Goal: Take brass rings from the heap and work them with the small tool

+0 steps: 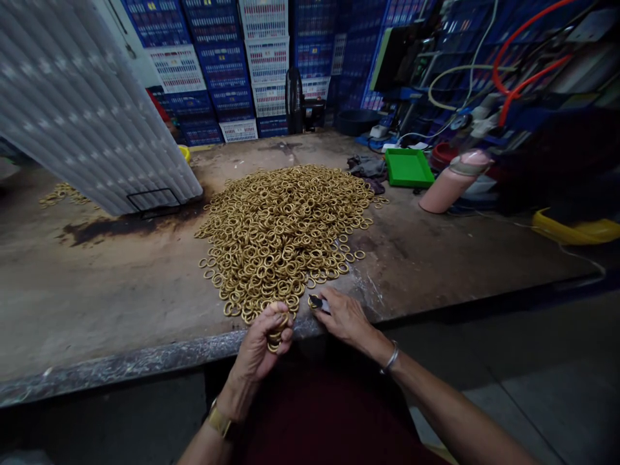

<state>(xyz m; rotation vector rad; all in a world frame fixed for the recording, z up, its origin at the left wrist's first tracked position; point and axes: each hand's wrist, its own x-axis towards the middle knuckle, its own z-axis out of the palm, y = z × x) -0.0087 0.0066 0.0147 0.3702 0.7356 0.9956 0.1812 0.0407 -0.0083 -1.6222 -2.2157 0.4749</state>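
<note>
A big heap of brass rings (pixel 285 226) lies in the middle of the worn workbench (pixel 97 303). My left hand (pixel 261 345) is at the bench's front edge, fingers curled round a short stack of brass rings (pixel 278 332). My right hand (pixel 343 316) rests just to the right of it on the bench edge. It pinches a small dark and white tool (pixel 320 302) whose tip touches a ring at the heap's near edge. There is a watch on my left wrist and a bangle on my right.
A stack of white ribbed trays (pixel 87 110) leans at the left. A green tray (pixel 409 168), a grey rag (pixel 367 166) and a pink cylinder (pixel 453 181) sit at the back right. Hoses and machinery fill the far right; blue and white crates (pixel 242 64) line the back wall.
</note>
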